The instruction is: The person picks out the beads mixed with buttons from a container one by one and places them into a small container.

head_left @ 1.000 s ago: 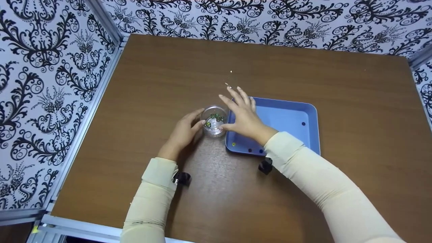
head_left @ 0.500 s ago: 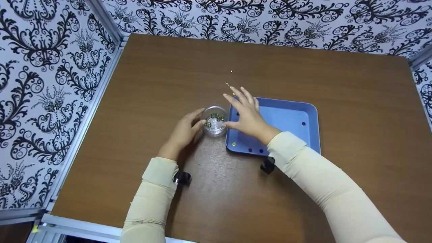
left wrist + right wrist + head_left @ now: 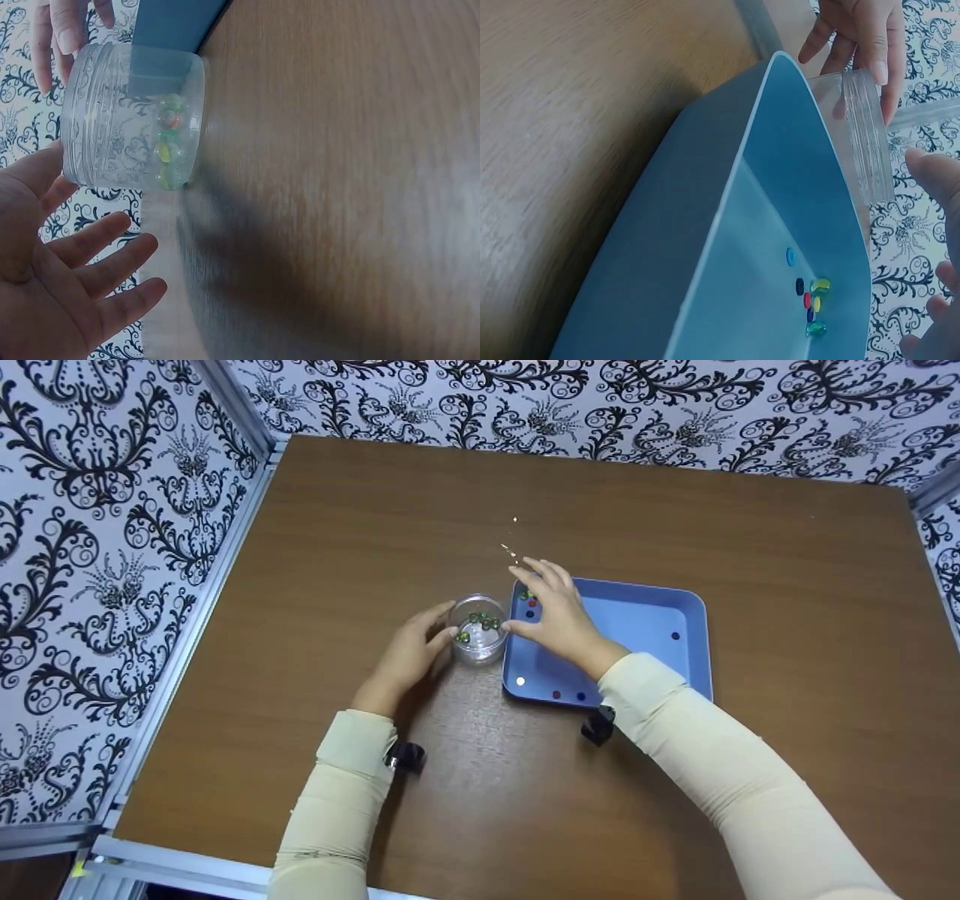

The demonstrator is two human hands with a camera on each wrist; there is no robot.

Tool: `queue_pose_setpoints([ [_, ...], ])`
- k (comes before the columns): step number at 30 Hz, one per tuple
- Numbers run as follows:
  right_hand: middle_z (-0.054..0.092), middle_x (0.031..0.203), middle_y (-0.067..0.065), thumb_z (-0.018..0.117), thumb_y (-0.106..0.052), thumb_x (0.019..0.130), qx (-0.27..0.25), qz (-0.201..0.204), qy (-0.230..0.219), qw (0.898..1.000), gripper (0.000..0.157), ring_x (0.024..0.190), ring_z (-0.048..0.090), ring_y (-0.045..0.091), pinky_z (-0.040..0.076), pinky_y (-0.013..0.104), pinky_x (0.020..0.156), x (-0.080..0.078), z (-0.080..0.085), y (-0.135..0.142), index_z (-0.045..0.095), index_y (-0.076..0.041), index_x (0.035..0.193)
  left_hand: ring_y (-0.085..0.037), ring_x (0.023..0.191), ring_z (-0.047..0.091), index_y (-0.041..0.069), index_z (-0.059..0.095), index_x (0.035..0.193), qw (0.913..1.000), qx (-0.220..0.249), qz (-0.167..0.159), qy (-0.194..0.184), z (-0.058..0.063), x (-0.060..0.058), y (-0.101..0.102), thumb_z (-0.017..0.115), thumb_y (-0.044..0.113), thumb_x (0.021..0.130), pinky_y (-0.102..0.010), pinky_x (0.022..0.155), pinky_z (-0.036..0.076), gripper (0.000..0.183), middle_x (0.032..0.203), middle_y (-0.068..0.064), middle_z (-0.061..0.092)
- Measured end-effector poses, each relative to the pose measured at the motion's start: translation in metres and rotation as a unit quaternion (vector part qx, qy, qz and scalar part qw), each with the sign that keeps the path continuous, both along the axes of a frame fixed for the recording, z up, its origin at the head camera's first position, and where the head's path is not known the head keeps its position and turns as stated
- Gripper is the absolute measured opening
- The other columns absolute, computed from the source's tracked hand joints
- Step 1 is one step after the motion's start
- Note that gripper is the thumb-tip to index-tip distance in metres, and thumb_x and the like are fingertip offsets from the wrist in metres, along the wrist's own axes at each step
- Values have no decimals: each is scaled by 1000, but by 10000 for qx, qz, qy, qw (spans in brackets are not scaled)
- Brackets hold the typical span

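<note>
A clear round plastic jar (image 3: 477, 656) stands upright beside the blue tray, with several green and yellowish glass marbles (image 3: 169, 142) on its bottom. My left hand (image 3: 409, 656) touches the jar's left side, its fingers spread in the left wrist view. Over the tray's left edge is my right hand (image 3: 556, 619), fingers extended, thumb tip close to the jar; whether it touches cannot be told. Nothing shows in its grasp. Inside the blue tray (image 3: 637, 652) lie small coloured discs, with a black disc (image 3: 799, 286), a red disc (image 3: 807, 300) and green marbles (image 3: 817, 329) clustered at one corner.
The brown wooden table (image 3: 375, 532) extends around the jar and tray. Patterned black-and-white panels (image 3: 540, 405) border its back and left. Small bright specks (image 3: 509, 550) show on the tabletop beyond the right fingers. A metal frame rail (image 3: 187, 637) runs along the left edge.
My right hand has shifted right, off the jar and over the tray, uncovering the small pieces in the tray's far left corner. My left hand and the jar have stayed put.
</note>
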State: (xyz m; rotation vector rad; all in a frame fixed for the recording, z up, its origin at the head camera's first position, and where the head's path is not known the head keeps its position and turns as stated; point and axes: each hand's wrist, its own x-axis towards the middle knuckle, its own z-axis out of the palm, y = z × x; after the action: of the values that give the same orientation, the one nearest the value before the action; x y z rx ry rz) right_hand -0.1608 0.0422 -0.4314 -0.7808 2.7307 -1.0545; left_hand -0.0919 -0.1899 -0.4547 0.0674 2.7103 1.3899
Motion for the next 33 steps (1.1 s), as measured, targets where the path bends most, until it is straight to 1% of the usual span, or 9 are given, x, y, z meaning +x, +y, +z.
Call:
queue_pose_setpoints([
  [6,33,153,12,81,-29,78,-169,-40,-56,9998,80,142,21,34,19,56,115,-2,-2,0,43,-12,146,-30,136,40,5,47,142,10000,22,5,-26,1,0,0,57,19,98,-42,116,28,48,144,-16,48],
  [13,35,152,13,78,-26,82,-392,-163,-304,9986,76,141,24,34,25,51,115,-3,-2,1,41,-11,147,-30,136,40,6,48,142,9999,-94,37,-14,1,0,0,56,20,98,-41,116,27,46,144,-15,48],
  [21,39,149,13,78,-24,82,-659,-374,-477,9960,73,139,29,31,23,48,116,-5,-3,2,43,-9,145,-30,136,39,6,48,142,9999,-117,25,-24,1,0,0,56,20,98,-41,116,27,46,144,-16,48],
  [25,40,149,11,77,-24,83,-714,-515,-608,9943,72,139,31,29,24,46,116,-7,-4,2,43,-9,145,-30,137,39,7,48,142,9999,-124,42,-54,1,0,0,56,21,98,-42,116,27,47,144,-15,48],
  [33,38,150,12,75,-24,84,-828,-741,-896,9898,71,140,31,29,25,44,116,-12,-6,2,43,-9,146,-30,137,39,7,48,142,9999,-106,32,-71,0,0,-1,56,21,98,-41,116,27,47,144,-16,48],
])
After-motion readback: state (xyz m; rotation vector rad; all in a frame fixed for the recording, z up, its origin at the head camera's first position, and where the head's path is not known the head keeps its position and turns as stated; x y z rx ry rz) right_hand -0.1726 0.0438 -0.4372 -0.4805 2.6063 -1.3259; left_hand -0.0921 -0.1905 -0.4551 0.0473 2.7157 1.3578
